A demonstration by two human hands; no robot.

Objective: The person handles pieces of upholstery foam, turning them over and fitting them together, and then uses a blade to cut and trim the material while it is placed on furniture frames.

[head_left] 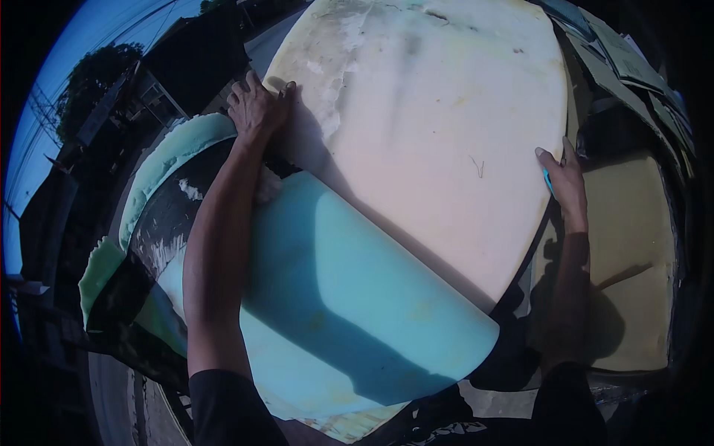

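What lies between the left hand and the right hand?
In the head view, a pale foam sheet spans the stretch, its left edge at the left hand and its right edge at the right hand.

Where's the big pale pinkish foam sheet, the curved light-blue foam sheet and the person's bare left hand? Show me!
Big pale pinkish foam sheet (435, 137): head view, middle of its broad face.
Curved light-blue foam sheet (372, 282): head view, sunlit part.
Bare left hand (256, 113): head view, back of the hand.
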